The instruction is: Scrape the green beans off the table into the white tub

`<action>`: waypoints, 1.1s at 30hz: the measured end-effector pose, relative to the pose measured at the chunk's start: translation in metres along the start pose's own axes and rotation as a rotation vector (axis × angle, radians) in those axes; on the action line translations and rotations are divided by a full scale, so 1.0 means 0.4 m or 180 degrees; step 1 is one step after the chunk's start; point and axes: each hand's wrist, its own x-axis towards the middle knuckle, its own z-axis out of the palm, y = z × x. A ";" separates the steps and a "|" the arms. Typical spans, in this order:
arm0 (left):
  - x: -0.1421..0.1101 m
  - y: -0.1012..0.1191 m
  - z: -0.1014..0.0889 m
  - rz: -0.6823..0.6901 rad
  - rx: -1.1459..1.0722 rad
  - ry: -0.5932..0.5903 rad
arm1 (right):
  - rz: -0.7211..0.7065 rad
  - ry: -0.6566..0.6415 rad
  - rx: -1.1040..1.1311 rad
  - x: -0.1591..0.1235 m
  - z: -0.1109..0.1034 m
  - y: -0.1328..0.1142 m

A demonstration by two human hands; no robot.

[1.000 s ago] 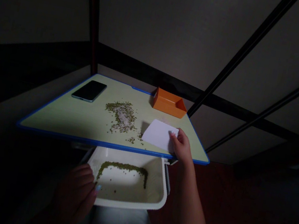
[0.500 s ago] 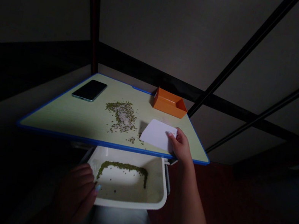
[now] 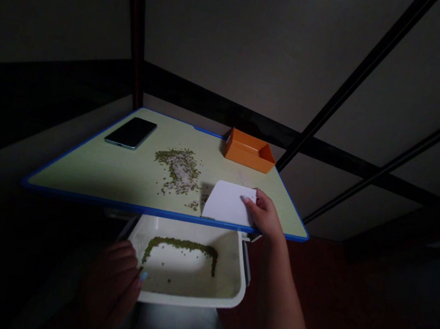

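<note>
My right hand [image 3: 266,213] grips a white scraper [image 3: 227,202], a flat plate with its lower edge at the near rim of the tabletop. Left of the scraper, small green beans [image 3: 179,171] mixed with pale grains lie scattered on the table [image 3: 88,164]. Below the table edge, a white plastic tub [image 3: 217,301] holds more green beans, gathered in a band along its far and side walls. My left hand [image 3: 113,285] is closed around the tub's left rim; it is dim there, but the thumb shows on the inner side.
An orange open box [image 3: 250,158] stands at the back right of the table. A dark-screened phone [image 3: 132,132] lies at the back left. Behind the table rises a panelled wall [image 3: 234,36] with dark strips. The table has a blue raised edge.
The scraper in my right hand has moved a little toward me and left, down to the table's near edge. My left hand and the tub have stayed put.
</note>
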 end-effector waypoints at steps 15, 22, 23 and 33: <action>0.008 0.004 -0.002 0.0001 -0.0022 0.0005 | 0.0027 0.0065 0.0278 -0.008 0.005 -0.014; 0.002 0.000 0.002 0.0056 0.0082 0.0003 | -0.0079 -0.0103 0.0185 -0.001 0.007 -0.012; 0.002 0.000 0.002 0.0051 0.0079 0.0005 | -0.0088 -0.0151 0.0197 -0.001 0.006 -0.011; 0.011 0.004 -0.003 -0.0024 -0.0002 -0.0011 | -0.0025 0.0018 0.0609 -0.007 0.003 -0.010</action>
